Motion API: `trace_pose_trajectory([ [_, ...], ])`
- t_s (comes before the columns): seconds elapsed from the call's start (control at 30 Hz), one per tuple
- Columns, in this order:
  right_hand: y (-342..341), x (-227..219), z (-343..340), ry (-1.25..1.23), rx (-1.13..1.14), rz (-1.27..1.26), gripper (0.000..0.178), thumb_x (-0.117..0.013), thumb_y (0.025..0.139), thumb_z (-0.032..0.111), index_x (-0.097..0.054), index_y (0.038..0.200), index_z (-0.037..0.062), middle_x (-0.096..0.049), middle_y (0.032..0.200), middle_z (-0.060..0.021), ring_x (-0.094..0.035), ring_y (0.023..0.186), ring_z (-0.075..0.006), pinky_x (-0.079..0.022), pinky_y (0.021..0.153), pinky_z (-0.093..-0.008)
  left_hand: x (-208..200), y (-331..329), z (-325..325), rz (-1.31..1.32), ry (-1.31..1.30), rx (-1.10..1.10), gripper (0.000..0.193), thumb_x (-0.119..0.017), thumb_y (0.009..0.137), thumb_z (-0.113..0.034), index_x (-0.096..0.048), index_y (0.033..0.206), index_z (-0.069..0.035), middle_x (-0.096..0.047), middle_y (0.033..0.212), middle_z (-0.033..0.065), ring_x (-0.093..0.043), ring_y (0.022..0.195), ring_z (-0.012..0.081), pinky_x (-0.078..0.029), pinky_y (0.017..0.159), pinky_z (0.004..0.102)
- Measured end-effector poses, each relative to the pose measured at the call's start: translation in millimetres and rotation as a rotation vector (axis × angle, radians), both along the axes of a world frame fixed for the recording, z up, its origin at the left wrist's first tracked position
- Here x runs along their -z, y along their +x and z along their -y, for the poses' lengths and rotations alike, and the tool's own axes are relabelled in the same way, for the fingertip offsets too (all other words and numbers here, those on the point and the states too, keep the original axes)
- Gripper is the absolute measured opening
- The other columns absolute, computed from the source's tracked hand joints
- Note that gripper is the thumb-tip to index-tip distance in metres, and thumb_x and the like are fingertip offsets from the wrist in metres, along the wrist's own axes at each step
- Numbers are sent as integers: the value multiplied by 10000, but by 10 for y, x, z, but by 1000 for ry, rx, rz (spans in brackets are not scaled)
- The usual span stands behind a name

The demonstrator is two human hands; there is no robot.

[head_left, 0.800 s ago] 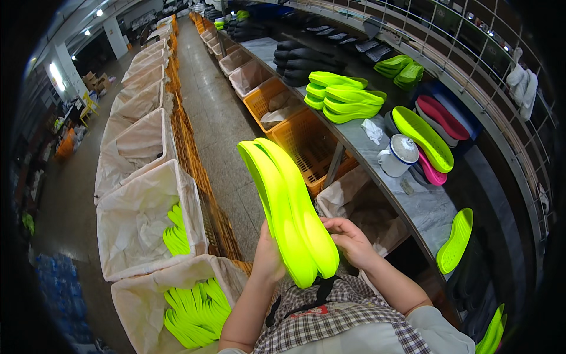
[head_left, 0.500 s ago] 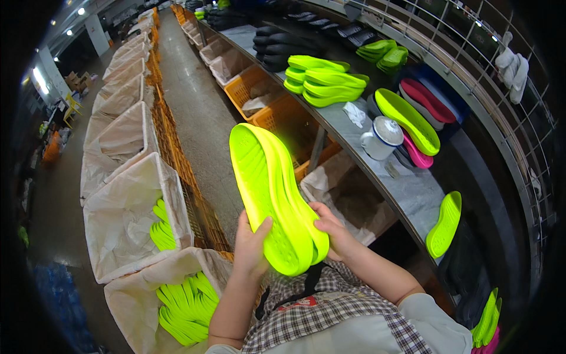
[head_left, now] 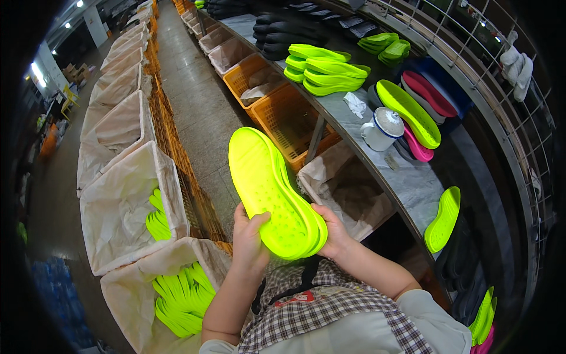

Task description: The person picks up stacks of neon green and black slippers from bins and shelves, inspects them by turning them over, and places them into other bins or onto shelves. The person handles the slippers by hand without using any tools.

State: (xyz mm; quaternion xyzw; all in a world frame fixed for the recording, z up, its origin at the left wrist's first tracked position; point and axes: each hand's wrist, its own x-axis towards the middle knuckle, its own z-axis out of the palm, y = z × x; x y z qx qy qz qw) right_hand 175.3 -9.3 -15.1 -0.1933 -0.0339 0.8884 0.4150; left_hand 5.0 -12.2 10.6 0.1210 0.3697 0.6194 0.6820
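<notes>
Two or more neon yellow-green shoe soles are held together, one behind another, in front of my apron. The front sole faces up, its wide end pointing away and its dotted heel part nearest me. My left hand is closed on the left edge near the heel, thumb lying over the top face. On the opposite side my right hand grips the heel edge, its fingers partly hidden behind the soles. A single matching sole lies on the workbench to the right.
White-lined baskets line the left, the nearer ones with green soles. On the bench stand a lidded white mug, stacked green soles, black soles and crumpled tissue. Orange crates sit beneath. Wire mesh borders the right.
The held soles have tilted and drawn closer together, so the front one covers more of those behind. Their heel end has risen slightly. Both hands keep their hold.
</notes>
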Motion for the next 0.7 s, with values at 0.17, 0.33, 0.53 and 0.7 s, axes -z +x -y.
trace_pose_trajectory([
  [0.17, 20, 27, -8, 16, -27, -108, 466, -445, 945, 299, -466, 1303, 2, -522, 1310, -163, -537, 1181, -268, -420, 1010, -430, -37, 23, 25, -51, 2, -13, 619, -532, 794, 97, -263, 1342, -8, -505, 1207, 157, -554, 1082, 277, -461, 947, 386],
  [0.33, -59, -214, -11, 395, 111, 515, 450, -553, 900, 260, -487, 1270, 12, -405, 1412, -162, -406, 1290, -298, -360, 1055, -397, 3, 25, 32, -220, 168, -108, 638, -538, 825, 73, -272, 1394, -37, -515, 1235, 149, -558, 1093, 285, -476, 933, 399],
  [0.53, -17, -594, -38, 1521, 35, 1124, 455, -613, 867, 287, -529, 1250, 55, -394, 1436, -122, -291, 1351, -354, -223, 1083, -473, 333, -273, -152, 232, 194, 76, 465, -448, 938, -380, -490, 1274, -62, -582, 1186, 169, -582, 1054, 319, -483, 906, 440],
  [0.7, -91, -664, 17, 1404, 60, 901, 505, -475, 949, 379, -466, 1309, 25, -415, 1413, -139, -310, 1352, -322, -229, 1100, -440, 568, -260, -193, 802, 355, 344, 480, -539, 913, -333, -459, 1297, -55, -575, 1159, 175, -563, 1072, 322, -488, 902, 468],
])
